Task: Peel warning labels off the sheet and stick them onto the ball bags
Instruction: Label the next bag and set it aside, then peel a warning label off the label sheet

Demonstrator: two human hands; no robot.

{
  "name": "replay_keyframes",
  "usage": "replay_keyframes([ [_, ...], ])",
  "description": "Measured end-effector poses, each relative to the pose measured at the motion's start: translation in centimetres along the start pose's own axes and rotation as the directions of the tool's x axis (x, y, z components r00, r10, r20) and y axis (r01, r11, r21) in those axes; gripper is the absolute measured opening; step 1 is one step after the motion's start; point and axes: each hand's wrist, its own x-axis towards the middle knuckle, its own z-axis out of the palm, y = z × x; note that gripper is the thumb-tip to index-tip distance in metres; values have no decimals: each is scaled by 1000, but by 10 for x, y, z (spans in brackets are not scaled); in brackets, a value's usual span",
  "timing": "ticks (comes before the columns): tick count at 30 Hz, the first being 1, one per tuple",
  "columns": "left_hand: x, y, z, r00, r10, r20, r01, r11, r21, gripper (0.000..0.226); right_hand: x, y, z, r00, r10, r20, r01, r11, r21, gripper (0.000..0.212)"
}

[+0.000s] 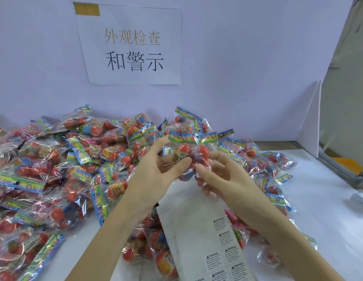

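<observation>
Ball bag (191,151): clear packet with a rainbow-printed header strip and red balls inside; raised above the table, just in front of the pile, between both hands.
Left hand (156,169): palm toward the camera, fingers reaching behind the packet's left side, thumb curled across its front; it grips the ball bag.
Right hand (223,175): fingers curled against the lower right of the packet, thumb tip pressing on its front; it holds the same ball bag. Whether a label sits under the thumb cannot be told.
Label sheet (199,230): white backing sheet lying on the table below the forearms, partly over some packets; black-printed WARNING labels (222,224) occupy its right and lower portion, upper portion bare.
Pile of ball bags (61,165): dense heap covering the left and centre of the table and reaching the wall; looser packets lie to the right of the hands.
Table (322,199): white surface, bare area at right.
Wall (34,67): pale, plain, directly behind the pile.
Paper sign (134,45): white sheet with Chinese characters, fixed to the wall with a strip of yellow tape at its top-left corner.
Side panel (310,122): white board standing upright at the table's right rear.
</observation>
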Motion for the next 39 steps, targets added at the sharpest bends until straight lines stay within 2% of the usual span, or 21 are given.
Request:
replay_keyframes([
  [2, -1, -1, 3, 1000, 11, -24, -10, 1000, 21, 77, -2, -3, -2, 1000, -26, 3, 26, 994, -111, 44],
  [4, -1, -1, 7, 999, 43, 0, -43, 998, -38, 73, -2, -11, -7, 997, -81, -20, 78, 990, -117, 38],
  [6, 0, 2, 7, 998, 55, -44, -58, 996, -72, 63, 0, -28, -21, 980, -191, -59, 197, 974, 114, 31],
  [8, 3, 3, 3, 992, 72, -108, -78, 996, -51, 49, 0, -46, -45, 933, -307, -186, 359, 820, 446, 46],
  [10, 4, 3, 1, 990, 57, -131, -58, 998, -1, 45, -2, -59, -68, 884, -315, -345, 466, 648, 603, 64],
  [11, 4, 3, 0, 989, 48, -140, -46, 999, 22, 44, -2, -61, -75, 881, -287, -377, 468, 646, 603, 65],
  [12, 3, 3, 1, 989, 38, -145, -31, 998, 48, 45, 0, -59, -78, 893, -240, -380, 432, 690, 580, 67],
  [14, 2, 2, 1, 991, 20, -131, -7, 995, 96, 45, 4, -49, -73, 932, -116, -344, 298, 786, 542, 70],
  [17, 2, -1, 1, 994, 8, -107, 10, 986, 167, 42, 9, -34, -62, 958, -64, -279, 200, 848, 491, 45],
  [21, 2, 0, 2, 994, 49, -97, -33, 987, 160, 36, 6, -29, -60, 960, -156, -231, 233, 905, 356, 25],
  [24, 1, 1, 3, 995, 63, -82, -46, 980, 193, 26, 5, -27, -66, 927, -198, -318, 235, 968, 84, 16],
  [29, 1, -1, 4, 995, 76, -68, -59, 974, 217, 20, 10, -20, -75, 879, -162, -449, 60, 971, -233, 21],
  [31, 2, -2, 3, 995, 75, -61, -58, 968, 246, 17, 13, -14, -80, 882, -163, -443, -54, 898, -438, 19],
  [34, 2, -6, 2, 995, 88, -41, -71, 945, 320, 7, 13, -5, -84, 915, -181, -361, -193, 587, -786, 12],
  [35, 1, -7, 3, 995, 97, -25, -83, 936, 341, 7, 13, -3, -85, 927, -171, -334, -204, 517, -831, 14],
  [37, 0, -8, 4, 993, 117, 28, -119, 920, 374, 6, 13, -1, -86, 960, -84, -266, -201, 455, -868, 20],
  [39, -3, -9, 6, 986, 131, 107, -163, 898, 408, 7, 12, 3, -85, 977, 40, -207, -206, 392, -896, 40],
])
